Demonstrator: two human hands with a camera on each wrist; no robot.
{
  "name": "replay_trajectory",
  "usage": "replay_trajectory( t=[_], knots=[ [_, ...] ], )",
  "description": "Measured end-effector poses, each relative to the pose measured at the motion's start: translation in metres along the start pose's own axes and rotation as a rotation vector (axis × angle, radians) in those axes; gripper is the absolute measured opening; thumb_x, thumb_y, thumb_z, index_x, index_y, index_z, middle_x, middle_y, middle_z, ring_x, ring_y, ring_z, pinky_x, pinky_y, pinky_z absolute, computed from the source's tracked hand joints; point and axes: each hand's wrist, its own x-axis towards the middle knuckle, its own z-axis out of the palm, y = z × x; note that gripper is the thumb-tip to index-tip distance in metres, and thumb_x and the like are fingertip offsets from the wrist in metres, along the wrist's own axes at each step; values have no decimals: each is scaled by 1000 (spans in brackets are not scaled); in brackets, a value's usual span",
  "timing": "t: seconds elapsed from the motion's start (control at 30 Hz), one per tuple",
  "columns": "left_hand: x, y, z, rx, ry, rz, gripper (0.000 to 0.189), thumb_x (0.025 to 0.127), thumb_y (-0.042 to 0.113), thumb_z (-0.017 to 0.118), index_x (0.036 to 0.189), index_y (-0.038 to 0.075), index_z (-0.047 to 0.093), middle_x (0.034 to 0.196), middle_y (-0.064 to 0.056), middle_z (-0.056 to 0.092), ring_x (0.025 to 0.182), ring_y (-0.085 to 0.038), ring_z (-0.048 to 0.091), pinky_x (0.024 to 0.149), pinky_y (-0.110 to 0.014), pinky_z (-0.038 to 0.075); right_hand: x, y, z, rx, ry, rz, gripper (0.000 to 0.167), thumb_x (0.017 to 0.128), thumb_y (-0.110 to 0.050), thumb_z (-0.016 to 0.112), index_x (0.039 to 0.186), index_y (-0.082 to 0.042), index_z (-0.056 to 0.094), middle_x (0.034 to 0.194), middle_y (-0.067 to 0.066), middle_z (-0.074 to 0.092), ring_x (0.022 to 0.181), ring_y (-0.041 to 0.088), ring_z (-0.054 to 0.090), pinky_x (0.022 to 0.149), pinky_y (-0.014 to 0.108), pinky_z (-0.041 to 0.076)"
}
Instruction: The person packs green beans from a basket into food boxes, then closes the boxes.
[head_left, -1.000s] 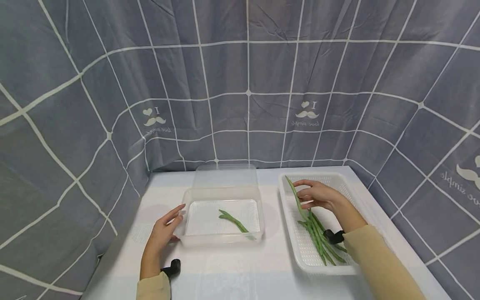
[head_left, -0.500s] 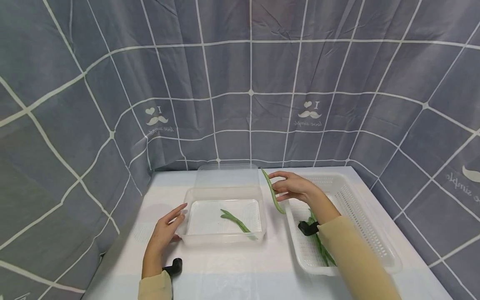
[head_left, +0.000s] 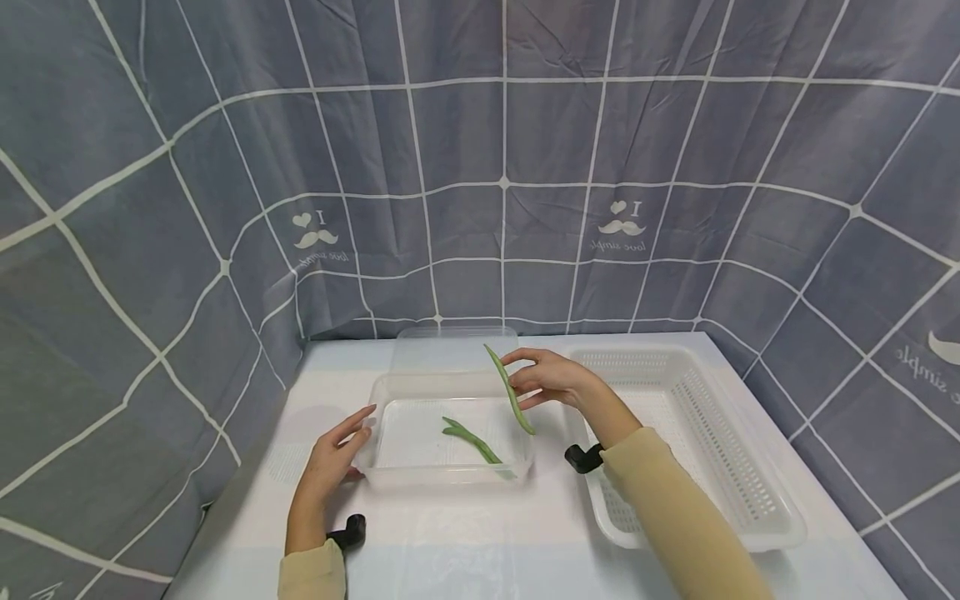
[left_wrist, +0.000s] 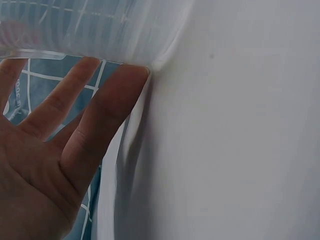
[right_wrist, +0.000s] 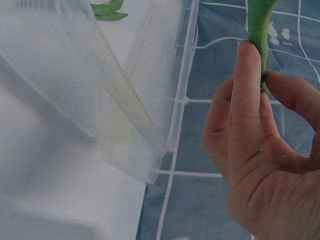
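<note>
My right hand (head_left: 551,379) pinches a long green bean (head_left: 510,392) between thumb and fingers, above the right side of a clear plastic container (head_left: 442,476). In the right wrist view the bean (right_wrist: 260,25) points up from the fingertips. A few green beans (head_left: 472,439) lie together on the container's floor. At the container's left wall rests my left hand (head_left: 327,458); its fingers are extended, and in the left wrist view the fingertips (left_wrist: 135,72) touch the plastic.
A white perforated basket (head_left: 750,475) stands on the right of the table, partly covered by my right sleeve. Behind the container a clear lid (head_left: 453,354) lies flat. A grey grid-patterned curtain (head_left: 465,225) encloses the table's back and sides.
My right hand has lifted the green bean out of the white basket and carried it left to the clear container. The left hand stays at the container's side.
</note>
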Motion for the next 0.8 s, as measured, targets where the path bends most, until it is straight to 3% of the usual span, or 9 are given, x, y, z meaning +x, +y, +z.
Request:
replay_trajectory(
  t=[0.4, 0.47, 0.67, 0.8],
  knots=[
    [-1, -1, 2, -21, -7, 22, 50, 109, 31, 60, 158, 23, 53, 166, -28, 41, 136, -46, 58, 61, -31, 58, 22, 2, 35, -141, -11, 36, 49, 96, -3, 68, 143, -10, 61, 127, 24, 71, 98, 23, 71, 74, 35, 66],
    [-1, -1, 1, -23, -8, 17, 50, 110, 31, 59, 158, 24, 53, 166, -27, 40, 137, -46, 57, 62, -31, 58, 25, 3, 41, -165, -20, 47, 47, 95, -3, 69, 141, -11, 62, 123, 22, 72, 97, 22, 71, 72, 34, 66],
    [-1, 0, 1, -12, -8, 13, 49, 110, 31, 58, 159, 25, 52, 167, -27, 40, 137, -46, 57, 62, -31, 59, 31, 9, 54, -222, -46, 89, 40, 95, -2, 68, 134, -11, 65, 91, 9, 67, 82, 18, 68, 69, 33, 65],
    [-1, -1, 0, -13, -8, 10, 49, 110, 31, 58, 158, 25, 53, 166, -27, 40, 136, -45, 58, 62, -31, 58, 34, 14, 60, -255, -54, 110, 36, 96, 0, 68, 131, -11, 67, 86, 7, 65, 77, 17, 66, 67, 32, 64]
  ],
)
